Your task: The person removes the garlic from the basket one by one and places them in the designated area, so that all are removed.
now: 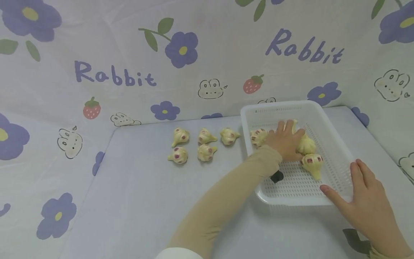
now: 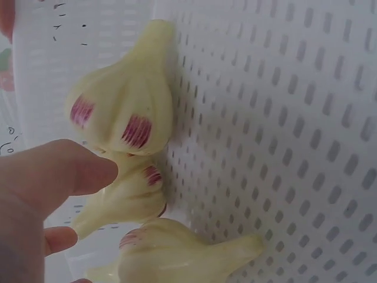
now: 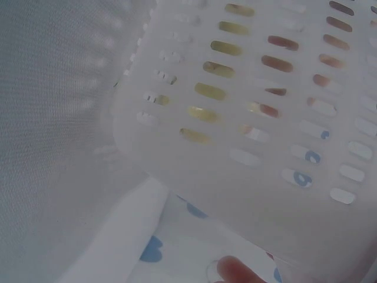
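In the head view, my left hand [image 1: 286, 142] reaches into a white perforated basket [image 1: 336, 144], fingers spread among garlic bulbs. A bulb [image 1: 305, 144] lies between its thumb and index finger, and a purple-marked bulb [image 1: 312, 165] sits just nearer. To its left is another bulb [image 1: 258, 137]. Up close in the left wrist view, the thumb [image 2: 76, 171] overlaps the middle bulb [image 2: 132, 197], stem toward the fingers; part of the hand is cut off. My right hand [image 1: 372, 199] holds the basket's near right corner, thumb over the front rim, fingers along the right rim.
Several garlic bulbs [image 1: 204, 153] stand in two loose rows on the pale table [image 1: 145, 201], left of the basket. Behind runs a cloth backdrop [image 1: 181, 90] printed with flowers and rabbits. Dark wrist gear [image 1: 277, 176] shows by the left cuff.
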Demonstrator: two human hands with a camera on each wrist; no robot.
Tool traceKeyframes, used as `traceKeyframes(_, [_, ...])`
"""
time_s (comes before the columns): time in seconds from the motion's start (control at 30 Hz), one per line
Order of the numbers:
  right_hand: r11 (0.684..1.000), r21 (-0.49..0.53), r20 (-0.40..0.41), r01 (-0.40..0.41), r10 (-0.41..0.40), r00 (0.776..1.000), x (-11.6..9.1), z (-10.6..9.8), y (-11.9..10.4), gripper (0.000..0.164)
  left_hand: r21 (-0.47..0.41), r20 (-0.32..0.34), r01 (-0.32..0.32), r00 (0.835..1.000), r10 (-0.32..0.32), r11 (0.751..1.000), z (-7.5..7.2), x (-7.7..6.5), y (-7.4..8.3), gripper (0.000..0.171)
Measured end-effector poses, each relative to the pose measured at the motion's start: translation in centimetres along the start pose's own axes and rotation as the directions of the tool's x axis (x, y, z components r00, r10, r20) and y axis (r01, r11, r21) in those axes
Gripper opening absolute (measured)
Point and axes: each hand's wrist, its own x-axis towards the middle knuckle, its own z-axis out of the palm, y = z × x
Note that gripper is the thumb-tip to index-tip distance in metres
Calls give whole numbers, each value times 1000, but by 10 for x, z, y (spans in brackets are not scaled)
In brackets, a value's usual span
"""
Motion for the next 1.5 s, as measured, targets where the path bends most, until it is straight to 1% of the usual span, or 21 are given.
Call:
traceKeyframes(0.13, [1000, -5, 3, -4, 4, 1000, -1, 0, 0, 106, 22, 7, -8, 1000, 8, 1000, 3, -1, 3, 80])
traceKeyframes(0.23, [1000, -15, 21, -20, 20, 1000, -1, 0, 0, 107, 32, 10, -9, 1000, 9, 999, 5, -1, 5, 79])
traceKeyframes(0.37, [999, -21, 45, -35, 36, 998, -1, 0, -1, 109, 13, 30, 11, 999, -12, 1000, 7, 1, 7, 82])
traceKeyframes(0.5, [999, -27, 65, -45, 46, 997, -1, 0, 0, 110, 1, 70, 39, 997, -39, 999, 13, 7, 8, 85])
traceKeyframes(0.6, [997, -42, 92, -59, 63, 994, -1, 0, 0, 112, -16, 97, 49, 994, -48, 999, 17, 11, 9, 86])
traceKeyframes(0.7, [997, -48, 106, -62, 67, 992, -1, 0, 0, 113, -37, 117, 50, 992, -46, 998, 20, 11, 9, 84])
traceKeyframes(0.9, [999, -30, 78, -43, 46, 996, -1, 0, 1, 112, -26, 134, 47, 990, -43, 999, 14, 1, 10, 81])
traceKeyframes(1.03, [999, -17, 64, -34, 35, 997, -1, 1, 1, 110, -22, 174, 64, 983, -59, 998, 11, -2, 11, 80])
traceKeyframes(1.27, [999, -20, 58, -30, 32, 998, 0, 0, 0, 110, -10, 211, 75, 975, -71, 997, 11, -1, 12, 76])
traceKeyframes(1.5, [999, -22, 55, -32, 33, 998, -1, 0, -1, 110, -11, 220, 76, 973, -72, 997, 13, 2, 12, 73])
